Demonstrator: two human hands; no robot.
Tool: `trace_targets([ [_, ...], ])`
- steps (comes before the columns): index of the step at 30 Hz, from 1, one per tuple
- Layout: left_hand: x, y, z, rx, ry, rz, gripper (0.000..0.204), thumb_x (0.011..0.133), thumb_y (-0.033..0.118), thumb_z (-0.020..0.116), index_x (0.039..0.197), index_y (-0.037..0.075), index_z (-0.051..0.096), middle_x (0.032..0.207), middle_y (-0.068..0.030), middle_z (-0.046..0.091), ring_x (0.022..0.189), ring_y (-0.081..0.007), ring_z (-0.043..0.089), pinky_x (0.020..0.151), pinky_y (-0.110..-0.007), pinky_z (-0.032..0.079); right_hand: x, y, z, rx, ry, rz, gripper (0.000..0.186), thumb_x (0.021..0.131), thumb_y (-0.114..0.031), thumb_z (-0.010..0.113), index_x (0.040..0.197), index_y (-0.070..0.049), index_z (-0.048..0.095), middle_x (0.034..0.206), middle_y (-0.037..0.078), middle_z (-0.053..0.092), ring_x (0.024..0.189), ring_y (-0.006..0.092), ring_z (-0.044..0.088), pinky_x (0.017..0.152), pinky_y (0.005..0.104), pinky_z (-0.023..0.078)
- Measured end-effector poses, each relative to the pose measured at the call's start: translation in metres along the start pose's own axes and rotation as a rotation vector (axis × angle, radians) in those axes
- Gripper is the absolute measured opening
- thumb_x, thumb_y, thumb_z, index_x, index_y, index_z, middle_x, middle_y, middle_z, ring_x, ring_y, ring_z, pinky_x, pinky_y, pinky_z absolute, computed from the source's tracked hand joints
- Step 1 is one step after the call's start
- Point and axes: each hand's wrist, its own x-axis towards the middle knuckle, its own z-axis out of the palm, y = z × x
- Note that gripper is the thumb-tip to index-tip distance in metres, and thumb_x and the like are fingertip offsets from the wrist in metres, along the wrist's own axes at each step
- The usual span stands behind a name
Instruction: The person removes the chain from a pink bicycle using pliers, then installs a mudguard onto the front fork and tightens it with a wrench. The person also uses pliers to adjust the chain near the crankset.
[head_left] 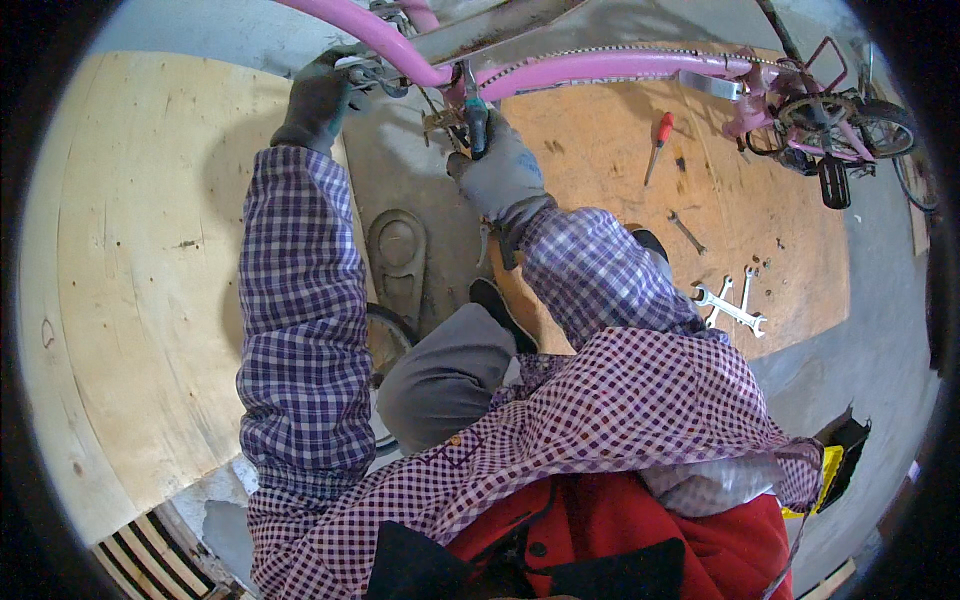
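- The left hand [318,97], in a dark grey work glove, is closed around a metal part at the pink steel bicycle frame [560,70], where its curved tube bends upward.
- The right hand [500,170], in a lighter grey glove, is wrapped shut around the dark handle of a hand tool [474,118] whose metal end meets a small rusty fitting just under the pink tube.
- The pink frame lies across the top of the view, over the concrete floor [430,190] and an orange-brown plywood board [620,190], with its pedal and chainring [825,120] at the far right.
- A red-handled screwdriver [658,143] lies on the orange board, well apart from the right hand.
- Several silver open-ended spanners [730,303] lie together on the same board near the person's right sleeve.
- A grey oval chain guard [398,260] lies on the floor between the two checked sleeves.
- A pale plywood sheet [140,280] fills the left side.
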Motion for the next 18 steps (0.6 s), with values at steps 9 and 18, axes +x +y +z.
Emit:
trace_targets([
  [9, -0.006, 0.026, -0.008, -0.579, 0.015, -0.226, 0.026, 0.09, 0.015, 0.065, 0.111, 0.002, 0.074, 0.112, -0.0085, 0.071, 0.1, -0.021, 0.071, 0.086, -0.036, 0.06, -0.007, -0.018, -0.015, 0.125, -0.035, -0.017, 0.058, 0.076, -0.012, 0.066, 0.132, 0.0, 0.052, 0.108, 0.025, 0.067, 0.106, 0.0418, 0.066, 0.09, 0.0451, 0.051],
  [18, -0.009, 0.03, -0.001, -0.825, 0.089, -0.301, 0.03, 0.1, 0.009, 0.048, 0.123, 0.005, 0.066, 0.106, -0.0077, 0.07, 0.088, -0.0189, 0.07, 0.07, -0.032, 0.058, 0.004, 0.0, 0.011, 0.183, 0.023, 0.006, 0.052, 0.077, -0.013, 0.072, 0.124, 0.0, 0.054, 0.103, 0.021, 0.068, 0.096, 0.0357, 0.068, 0.086, 0.0425, 0.053],
])
